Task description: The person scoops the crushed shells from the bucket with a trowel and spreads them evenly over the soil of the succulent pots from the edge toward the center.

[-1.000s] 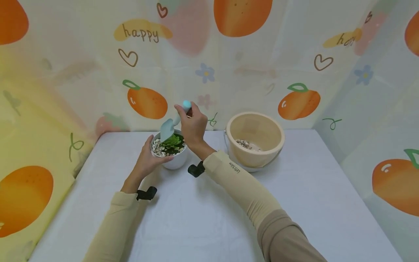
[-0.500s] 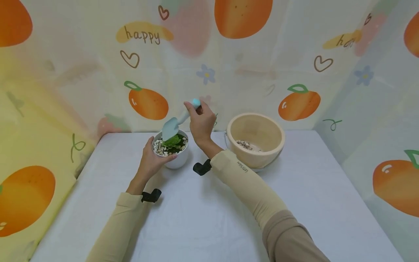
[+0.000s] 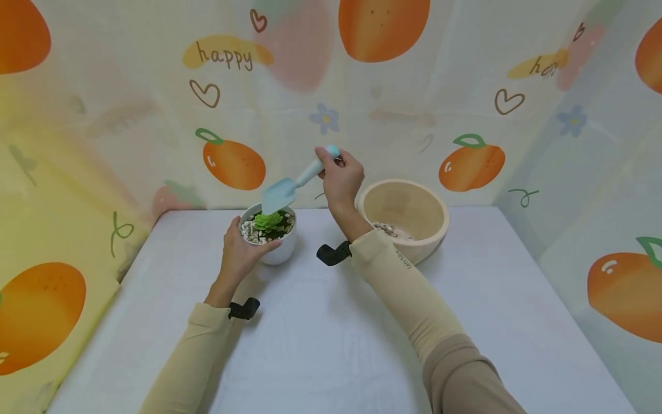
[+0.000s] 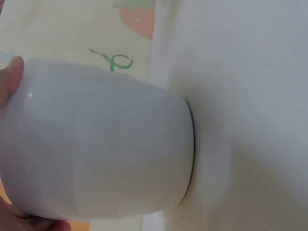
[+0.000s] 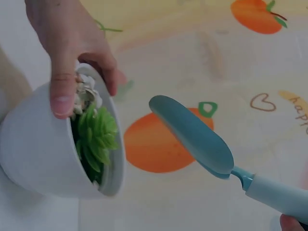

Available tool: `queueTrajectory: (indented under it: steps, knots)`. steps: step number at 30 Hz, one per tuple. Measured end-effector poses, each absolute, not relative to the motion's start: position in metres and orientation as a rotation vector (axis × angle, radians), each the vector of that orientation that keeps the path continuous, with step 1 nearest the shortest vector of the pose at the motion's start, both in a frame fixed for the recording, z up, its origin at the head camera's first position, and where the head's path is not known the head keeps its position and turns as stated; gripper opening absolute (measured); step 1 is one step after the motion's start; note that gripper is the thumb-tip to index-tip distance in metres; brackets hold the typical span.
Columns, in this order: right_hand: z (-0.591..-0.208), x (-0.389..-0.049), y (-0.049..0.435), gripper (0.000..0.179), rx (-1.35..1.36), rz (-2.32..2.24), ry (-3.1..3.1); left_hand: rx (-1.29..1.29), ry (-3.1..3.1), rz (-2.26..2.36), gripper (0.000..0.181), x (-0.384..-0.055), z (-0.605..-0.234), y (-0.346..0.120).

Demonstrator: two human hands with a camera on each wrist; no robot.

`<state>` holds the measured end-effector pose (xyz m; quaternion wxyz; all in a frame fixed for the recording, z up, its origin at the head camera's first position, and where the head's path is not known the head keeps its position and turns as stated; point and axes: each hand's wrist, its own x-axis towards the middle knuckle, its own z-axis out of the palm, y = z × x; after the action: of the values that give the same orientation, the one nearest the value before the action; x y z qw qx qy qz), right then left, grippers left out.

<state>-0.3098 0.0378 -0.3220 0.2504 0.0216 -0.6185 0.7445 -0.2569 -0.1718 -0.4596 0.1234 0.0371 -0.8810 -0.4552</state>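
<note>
At the back of the table stands a white flowerpot [image 3: 279,250] holding a green succulent [image 3: 269,223] ringed by pale pebbles. My left hand [image 3: 242,253] grips the pot by its rim, thumb toward the front and fingers around the left side. In my right hand [image 3: 343,178] is a light blue trowel [image 3: 279,195], held near the end of its handle. Its blade slants down to the left, above the succulent. The right wrist view shows the trowel blade [image 5: 192,137] apart from the plant, its hollow bare of pebbles where visible.
A cream bucket [image 3: 403,201] with some pebbles [image 3: 385,229] at its bottom stands right of the pot, partly behind my right forearm. White cloth [image 3: 310,345] covers the table. A printed curtain [image 3: 383,115] hangs close behind the table's back edge.
My right hand has moved right and up with the trowel, drawing the blade up from the pebbles over the succulent. My left hand keeps its hold on the pot.
</note>
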Motion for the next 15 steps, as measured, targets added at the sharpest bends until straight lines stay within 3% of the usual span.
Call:
queueTrajectory:
  steps: [15]
  knots:
    - [-0.307,-0.312,0.068,0.026,0.001,2.149,-1.69,0.166,-2.667,-1.17,0.116,-0.252,-0.452,-0.173]
